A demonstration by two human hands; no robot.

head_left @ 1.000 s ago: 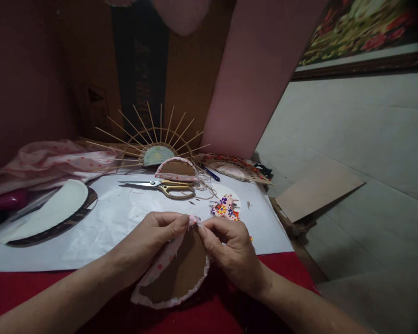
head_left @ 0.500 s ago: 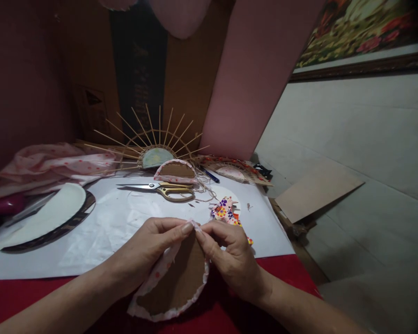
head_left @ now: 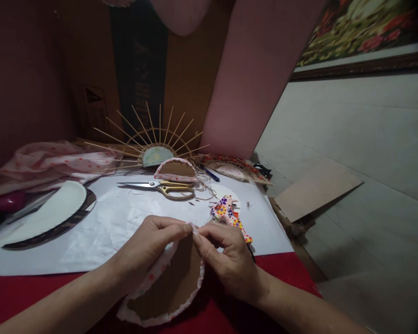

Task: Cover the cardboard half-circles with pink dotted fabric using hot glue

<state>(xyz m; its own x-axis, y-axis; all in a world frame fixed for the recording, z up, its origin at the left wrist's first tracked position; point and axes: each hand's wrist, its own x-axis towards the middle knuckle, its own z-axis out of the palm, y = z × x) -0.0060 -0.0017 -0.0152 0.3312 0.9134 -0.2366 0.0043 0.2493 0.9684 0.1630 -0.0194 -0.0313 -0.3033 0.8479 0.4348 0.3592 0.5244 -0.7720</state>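
Note:
Between my two hands is a half-round piece of brown cardboard (head_left: 170,283), its rim wrapped in white fabric with red dots. My left hand (head_left: 160,239) pinches the fabric at the top corner, thumb on the near side. Right beside it, my right hand (head_left: 226,253) grips the same corner, thumb and forefinger pressed on the folded cloth. The piece hangs tilted over the red cloth (head_left: 278,273). Just beyond my right hand lies a glue gun (head_left: 226,211) with a flower pattern.
Gold-handled scissors (head_left: 160,186) lie beyond my hands, before a second fabric-edged half-round (head_left: 177,170). Behind stands a fan-shaped frame of thin sticks (head_left: 158,155). At left are dotted fabric (head_left: 55,162) and a white half-round piece (head_left: 52,215). White sheeting (head_left: 104,222) covers the table.
The cardboard piece has swung a little to the left at its lower end. Both hands still pinch its top corner, the left one slightly lower against the fabric.

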